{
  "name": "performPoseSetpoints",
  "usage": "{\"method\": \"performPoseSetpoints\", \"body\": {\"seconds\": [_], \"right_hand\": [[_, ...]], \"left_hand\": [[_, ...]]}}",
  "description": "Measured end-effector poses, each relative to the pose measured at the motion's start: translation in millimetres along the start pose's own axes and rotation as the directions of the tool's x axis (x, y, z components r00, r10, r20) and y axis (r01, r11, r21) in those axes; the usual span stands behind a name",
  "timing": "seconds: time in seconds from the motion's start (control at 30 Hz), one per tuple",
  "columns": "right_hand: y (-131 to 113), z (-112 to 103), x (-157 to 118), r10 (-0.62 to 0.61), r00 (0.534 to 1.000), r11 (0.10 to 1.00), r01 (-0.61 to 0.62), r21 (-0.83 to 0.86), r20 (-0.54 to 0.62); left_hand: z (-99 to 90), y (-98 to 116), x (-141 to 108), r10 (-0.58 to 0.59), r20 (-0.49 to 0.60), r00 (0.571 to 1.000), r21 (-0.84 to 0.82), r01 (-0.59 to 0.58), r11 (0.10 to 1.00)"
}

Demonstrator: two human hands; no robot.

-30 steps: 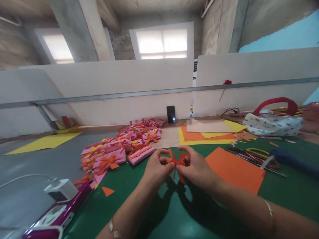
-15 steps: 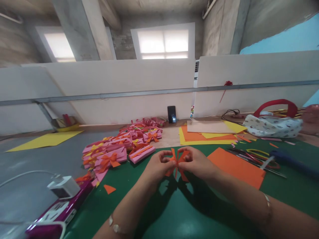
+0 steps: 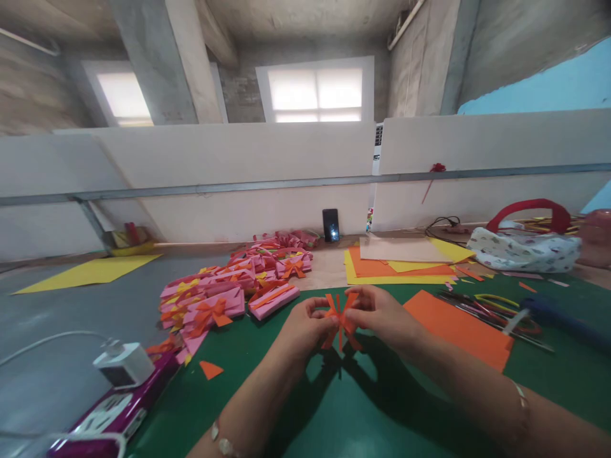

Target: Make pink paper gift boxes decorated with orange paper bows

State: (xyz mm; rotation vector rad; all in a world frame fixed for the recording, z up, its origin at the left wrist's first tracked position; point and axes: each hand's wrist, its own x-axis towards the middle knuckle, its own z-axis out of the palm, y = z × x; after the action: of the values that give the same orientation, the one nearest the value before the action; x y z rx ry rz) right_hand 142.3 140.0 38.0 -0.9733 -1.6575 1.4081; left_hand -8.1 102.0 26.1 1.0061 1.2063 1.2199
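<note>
You have the orange bow (image 3: 340, 323) upright over the green mat (image 3: 324, 420), near its far edge. Your left hand (image 3: 305, 324) and right hand (image 3: 380, 315) each pinch one side, fingertips closed on the paper. You seem to be holding its strips spread; moving it calls for light, even pressure. Pink packets (image 3: 229, 300) lie by the mat's far left corner.

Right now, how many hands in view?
2: left hand at the left side of the orange paper piece, right hand at its right side. No others show.
</note>
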Motion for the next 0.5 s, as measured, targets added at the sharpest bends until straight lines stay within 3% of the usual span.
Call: {"method": "performPoseSetpoints", "body": {"seconds": [0.13,0.3,0.5], "right_hand": [[-8.7,-4.7,1.1,-0.062,0.986,0.998,0.064,0.010,-0.156],[-19.3,-10.0,-0.9,-0.113,0.981,0.991,0.100,-0.091,-0.159],[-22.9,-9.6,-7.3,-0.143,0.972,0.986,0.124,-0.109,-0.186]], "left_hand": [[1.1,1.7,-1.8,-0.017,-0.040,0.999,-0.093,0.013,0.996],[4.1,9.9,-6.7,-0.031,-0.136,0.990,-0.105,0.017,0.994],[3.1,7.9,-6.8,-0.014,-0.120,0.993,-0.087,0.003,0.996]]}}
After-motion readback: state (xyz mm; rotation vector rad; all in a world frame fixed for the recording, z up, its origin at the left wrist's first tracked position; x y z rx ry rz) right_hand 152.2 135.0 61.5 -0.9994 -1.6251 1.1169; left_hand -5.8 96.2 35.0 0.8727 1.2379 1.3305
